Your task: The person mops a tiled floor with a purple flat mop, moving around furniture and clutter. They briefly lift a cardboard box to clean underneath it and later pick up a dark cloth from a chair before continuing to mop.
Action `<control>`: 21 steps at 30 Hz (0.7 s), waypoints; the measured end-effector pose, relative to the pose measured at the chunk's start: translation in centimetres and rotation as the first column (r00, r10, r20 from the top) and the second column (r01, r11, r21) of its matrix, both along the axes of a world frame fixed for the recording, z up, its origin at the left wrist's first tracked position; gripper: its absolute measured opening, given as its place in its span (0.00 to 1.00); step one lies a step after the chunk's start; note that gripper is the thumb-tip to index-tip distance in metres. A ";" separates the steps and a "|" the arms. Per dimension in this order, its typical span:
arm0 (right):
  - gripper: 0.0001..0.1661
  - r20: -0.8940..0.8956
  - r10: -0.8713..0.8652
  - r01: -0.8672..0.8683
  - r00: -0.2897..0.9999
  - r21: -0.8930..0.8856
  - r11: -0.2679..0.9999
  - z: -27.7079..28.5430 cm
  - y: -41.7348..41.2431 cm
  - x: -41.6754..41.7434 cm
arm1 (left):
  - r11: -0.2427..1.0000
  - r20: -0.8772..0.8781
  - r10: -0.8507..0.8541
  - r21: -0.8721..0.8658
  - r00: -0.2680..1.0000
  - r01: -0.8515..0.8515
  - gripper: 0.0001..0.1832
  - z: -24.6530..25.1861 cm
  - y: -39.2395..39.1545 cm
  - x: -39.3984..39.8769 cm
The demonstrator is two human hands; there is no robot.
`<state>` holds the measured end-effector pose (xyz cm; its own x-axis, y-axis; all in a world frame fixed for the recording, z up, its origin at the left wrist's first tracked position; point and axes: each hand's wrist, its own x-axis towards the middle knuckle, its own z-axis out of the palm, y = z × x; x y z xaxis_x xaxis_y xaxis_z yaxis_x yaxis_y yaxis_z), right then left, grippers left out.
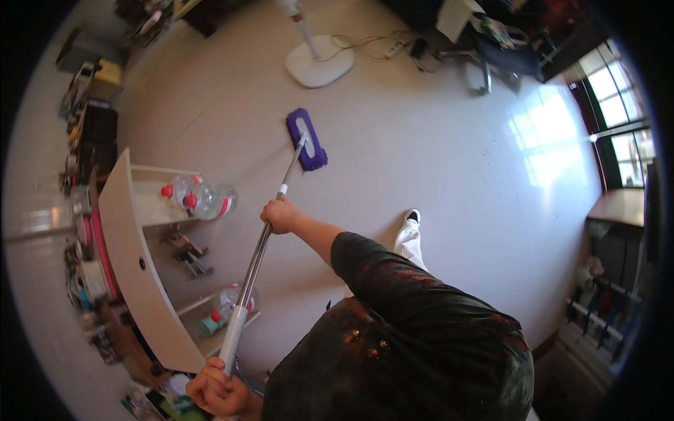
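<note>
A flat mop crosses the view at a slant, its purple fringed pad [307, 139] lying on the pale floor ahead of me. My right hand [280, 214] grips the metal pole [256, 255] just below its white collar [283, 188]. Lower down, my left hand [221, 388] is wrapped around the pole's white handle sleeve [234, 334] near the upper end. To the left of the pole stands a light-coloured desk [131, 252] with a round cable hole. Clear plastic bottles with red caps [210, 201] are beside it.
Beyond the pad is a white stand base [319, 62], with cables and a power strip [394, 49] to its right. A swivel chair [503, 58] stands at the upper right. More bottles [213, 322] sit left of the handle. My shoe [412, 216] is on the floor.
</note>
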<state>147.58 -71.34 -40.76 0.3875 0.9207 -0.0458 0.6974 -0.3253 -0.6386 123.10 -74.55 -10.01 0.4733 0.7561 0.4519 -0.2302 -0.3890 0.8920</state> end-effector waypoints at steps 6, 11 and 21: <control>0.04 -0.067 -0.364 0.369 0.929 0.079 0.926 0.5 -10.3 10.4 | 0.934 -0.170 -0.209 0.257 0.963 0.248 0.05 0.4 -1.5 11.2; 0.03 -0.065 -0.580 0.584 0.812 0.124 0.803 -0.3 -19.1 18.0 | 0.796 0.011 -0.602 0.078 0.798 0.600 0.06 1.3 -3.9 21.1; 0.08 -0.055 -0.883 0.880 0.467 0.124 0.458 -2.0 -40.1 24.7 | 0.404 0.066 -0.912 -0.031 0.405 0.914 0.08 0.9 -15.5 36.1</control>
<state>172.27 -111.45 -42.79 0.9953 0.0844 0.0479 0.0934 -0.6968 -0.7111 159.20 -90.07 -9.07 0.8839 -0.0932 0.4583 -0.4473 0.1177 0.8866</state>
